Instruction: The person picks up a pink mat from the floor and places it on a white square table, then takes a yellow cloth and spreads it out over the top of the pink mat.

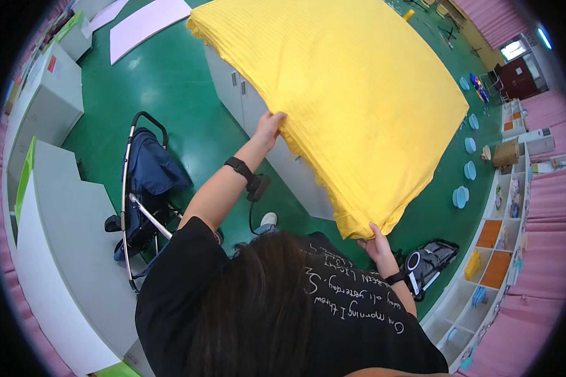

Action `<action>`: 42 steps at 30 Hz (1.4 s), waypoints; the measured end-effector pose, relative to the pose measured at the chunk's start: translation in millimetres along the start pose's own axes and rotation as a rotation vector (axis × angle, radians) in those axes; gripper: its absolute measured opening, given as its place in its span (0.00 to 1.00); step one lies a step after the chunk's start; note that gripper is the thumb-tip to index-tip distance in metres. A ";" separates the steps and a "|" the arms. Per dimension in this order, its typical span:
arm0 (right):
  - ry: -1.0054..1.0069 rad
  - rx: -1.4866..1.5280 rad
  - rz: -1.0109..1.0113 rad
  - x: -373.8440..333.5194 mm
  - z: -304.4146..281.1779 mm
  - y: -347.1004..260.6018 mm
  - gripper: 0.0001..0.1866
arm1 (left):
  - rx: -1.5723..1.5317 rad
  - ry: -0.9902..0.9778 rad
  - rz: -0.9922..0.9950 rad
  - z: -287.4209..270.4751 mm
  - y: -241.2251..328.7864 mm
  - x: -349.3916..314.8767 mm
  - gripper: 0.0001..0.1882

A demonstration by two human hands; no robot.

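Observation:
A yellow ribbed cloth (358, 94) with a gathered edge is spread over the top of a white cabinet (302, 182) in front of me. My left hand (270, 129) is closed on the cloth's near edge, left of the middle. At the near right corner, my right hand (377, 245) pinches the hanging cloth; part of its fingers is hidden behind the fabric. Beneath the cloth, the cabinet's doors and dark handles show on the left side. The rest of the cabinet top is covered.
A dark blue stroller (151, 169) stands on the green floor to my left, and a grey stroller (434, 261) to my right. White cabinets (63, 226) line the left. Blue basins (461, 196) sit along the right, before white shelves (462, 308).

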State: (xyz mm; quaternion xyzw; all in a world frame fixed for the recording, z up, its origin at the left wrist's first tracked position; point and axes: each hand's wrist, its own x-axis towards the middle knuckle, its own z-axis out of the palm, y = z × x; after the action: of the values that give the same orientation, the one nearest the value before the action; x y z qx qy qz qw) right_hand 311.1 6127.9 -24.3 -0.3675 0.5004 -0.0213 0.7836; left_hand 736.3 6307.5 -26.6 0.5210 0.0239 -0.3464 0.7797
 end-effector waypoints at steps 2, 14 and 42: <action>-0.008 0.012 0.000 3.7 -8.4 2.0 0.24 | -0.257 -0.050 0.057 -3.2 6.3 3.8 0.15; 0.000 0.024 -0.074 -4.0 -1.8 4.8 0.22 | -0.543 -0.106 -0.032 -48.3 45.9 60.7 0.22; 0.306 -0.169 -0.296 -15.8 -31.2 10.3 0.26 | 0.063 0.107 0.144 -55.9 -33.9 36.6 0.29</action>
State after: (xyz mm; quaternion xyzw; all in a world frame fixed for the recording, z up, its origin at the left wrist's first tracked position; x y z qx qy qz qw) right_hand 274.8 6124.4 -25.5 -0.4938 0.5542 -0.1497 0.6532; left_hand 762.9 6327.6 -93.6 0.5633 0.0170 -0.2618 0.7835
